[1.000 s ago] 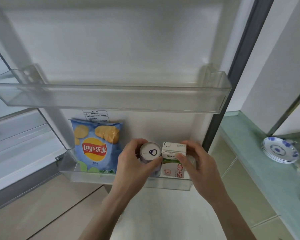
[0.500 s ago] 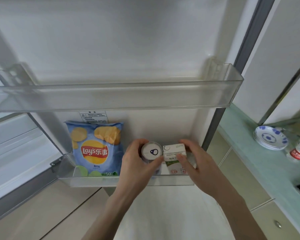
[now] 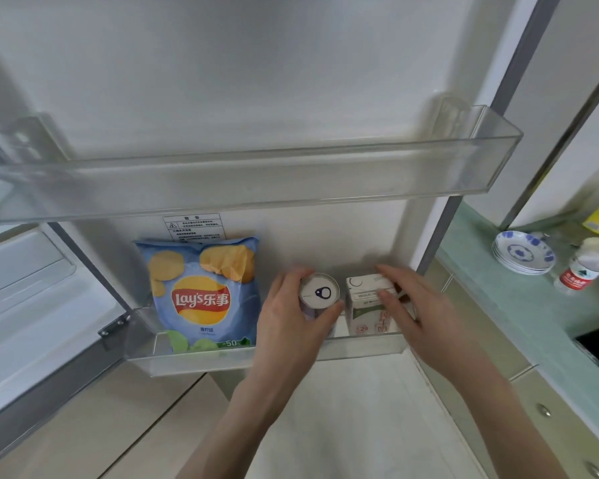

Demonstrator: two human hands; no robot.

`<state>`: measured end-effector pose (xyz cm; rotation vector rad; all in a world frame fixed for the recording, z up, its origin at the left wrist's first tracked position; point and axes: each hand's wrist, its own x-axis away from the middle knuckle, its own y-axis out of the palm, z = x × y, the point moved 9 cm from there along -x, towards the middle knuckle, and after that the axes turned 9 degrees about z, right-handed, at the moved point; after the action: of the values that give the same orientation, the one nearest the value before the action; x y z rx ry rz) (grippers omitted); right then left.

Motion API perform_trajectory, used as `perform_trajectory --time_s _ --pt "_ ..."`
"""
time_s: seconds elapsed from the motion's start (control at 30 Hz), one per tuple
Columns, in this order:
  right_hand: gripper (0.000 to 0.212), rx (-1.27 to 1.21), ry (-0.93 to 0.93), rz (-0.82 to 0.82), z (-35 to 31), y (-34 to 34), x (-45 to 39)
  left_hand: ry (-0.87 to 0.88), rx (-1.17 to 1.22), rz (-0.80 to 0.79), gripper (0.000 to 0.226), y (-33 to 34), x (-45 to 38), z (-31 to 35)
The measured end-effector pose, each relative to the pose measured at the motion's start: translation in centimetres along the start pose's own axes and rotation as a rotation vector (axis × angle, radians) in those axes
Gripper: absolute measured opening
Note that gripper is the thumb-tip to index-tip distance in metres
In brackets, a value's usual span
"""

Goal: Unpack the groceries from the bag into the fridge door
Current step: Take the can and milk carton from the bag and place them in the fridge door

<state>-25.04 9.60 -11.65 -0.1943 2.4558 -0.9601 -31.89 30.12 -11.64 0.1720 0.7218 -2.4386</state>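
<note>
Two hands in the lower door shelf (image 3: 194, 361): left hand (image 3: 287, 326) wraps the can (image 3: 319, 293), hiding its sides; right hand (image 3: 415, 305) pinches the milk carton (image 3: 363, 305) beside it, print blurred.

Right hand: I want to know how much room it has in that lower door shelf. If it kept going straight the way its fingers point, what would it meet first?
The right hand already rests on the milk carton. Its fingers point toward the can, which stands close beside the carton, so the can probably comes first; depth is unclear.
</note>
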Motion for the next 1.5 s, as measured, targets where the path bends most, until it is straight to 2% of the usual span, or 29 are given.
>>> perform_trajectory --time_s 0.1,0.33,0.47,0.63,0.8,1.03,1.3,1.5 --pt "0.044 0.024 0.006 0.009 -0.4 -0.1 0.3 0.012 0.006 -0.01 0.05 0.1 0.0 0.0" --pt "0.052 0.13 0.009 0.063 -1.8 0.1 1.0 0.07 -0.034 -0.02 0.058 -0.3 0.4 0.5" --pt "0.051 0.171 -0.044 0.145 -3.6 -1.6 2.1 0.209 -0.187 0.009 0.055 -1.0 1.0 1.9" --pt "0.052 0.32 -0.164 0.26 -5.1 -6.0 4.6 0.407 -0.314 0.126 0.05 -1.8 2.9 4.6" --pt "0.053 0.4 -0.171 0.396 -4.2 -11.9 9.2 0.526 -0.316 0.071 0.055 1.0 6.4 8.8" --pt "0.055 0.519 -0.006 0.573 0.2 -22.4 19.6 0.676 -0.181 -0.078 0.05 9.0 16.4 16.9" --pt "0.062 0.776 0.271 0.691 5.1 -34.4 35.2 0.881 -0.041 -0.297 0.054 18.0 31.3 26.6" --pt "0.059 0.883 0.429 0.778 6.6 -41.9 47.6 1.022 0.107 -0.428 0.054 23.3 43.1 32.0"
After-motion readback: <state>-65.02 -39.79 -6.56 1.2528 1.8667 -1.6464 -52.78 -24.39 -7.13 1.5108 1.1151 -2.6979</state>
